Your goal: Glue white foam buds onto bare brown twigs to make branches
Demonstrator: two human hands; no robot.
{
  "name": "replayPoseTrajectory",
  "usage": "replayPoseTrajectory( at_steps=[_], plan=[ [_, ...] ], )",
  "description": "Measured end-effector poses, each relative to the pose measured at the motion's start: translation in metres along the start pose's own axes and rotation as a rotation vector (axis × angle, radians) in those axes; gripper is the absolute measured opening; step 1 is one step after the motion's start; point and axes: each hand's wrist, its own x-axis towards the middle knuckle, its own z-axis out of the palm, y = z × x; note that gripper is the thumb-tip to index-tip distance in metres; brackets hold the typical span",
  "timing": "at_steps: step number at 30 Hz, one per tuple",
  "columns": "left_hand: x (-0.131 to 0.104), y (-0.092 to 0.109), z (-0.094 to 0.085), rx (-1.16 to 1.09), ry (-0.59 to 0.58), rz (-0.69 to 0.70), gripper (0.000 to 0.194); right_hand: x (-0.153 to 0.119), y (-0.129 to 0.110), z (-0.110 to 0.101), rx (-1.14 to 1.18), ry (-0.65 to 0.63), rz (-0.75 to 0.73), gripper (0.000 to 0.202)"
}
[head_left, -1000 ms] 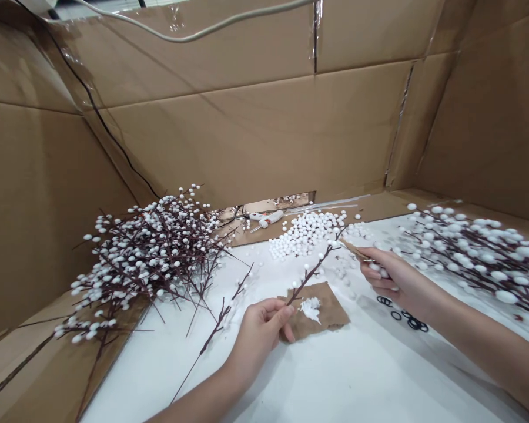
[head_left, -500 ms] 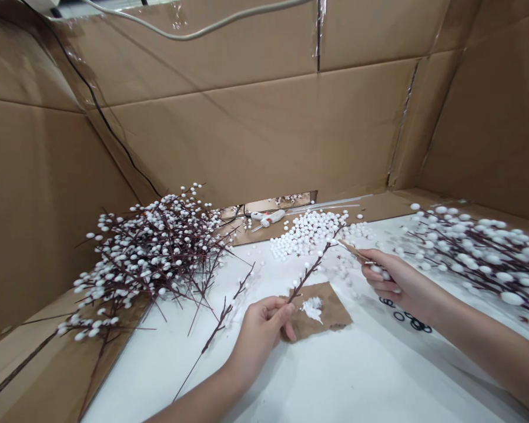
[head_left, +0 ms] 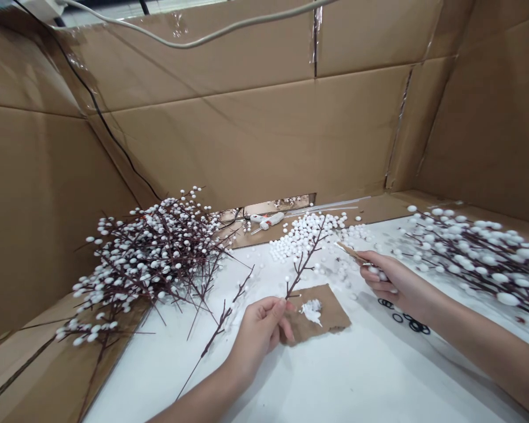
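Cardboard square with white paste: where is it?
Head view, lower right of centre: the cardboard square lies on the white tabletop, partly behind the left hand.

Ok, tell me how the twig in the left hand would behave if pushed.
The twig is probably fairly stiff, since it juts from the left hand without sagging. It is likely light, being so thin. Its jutting side shoots might snag.

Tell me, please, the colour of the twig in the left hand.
The twig is dark brown, slightly reddish; it shows in the head view.
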Motion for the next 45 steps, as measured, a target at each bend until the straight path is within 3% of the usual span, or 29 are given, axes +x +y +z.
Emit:
replayPoseTrajectory(
  at_steps=[19, 45],
  plan=[
    [-0.001, -0.002, -0.001, 0.081, -0.165, -0.013, 0.045, 0.001, -0.018, -0.010, 0.037, 0.108, -0.239, 0.028],
    [-0.002, -0.001, 0.001, 0.112, -0.130, -0.013, 0.045, -0.003, -0.018, -0.007, -0.006, 0.080, -0.263, 0.029]
  ],
)
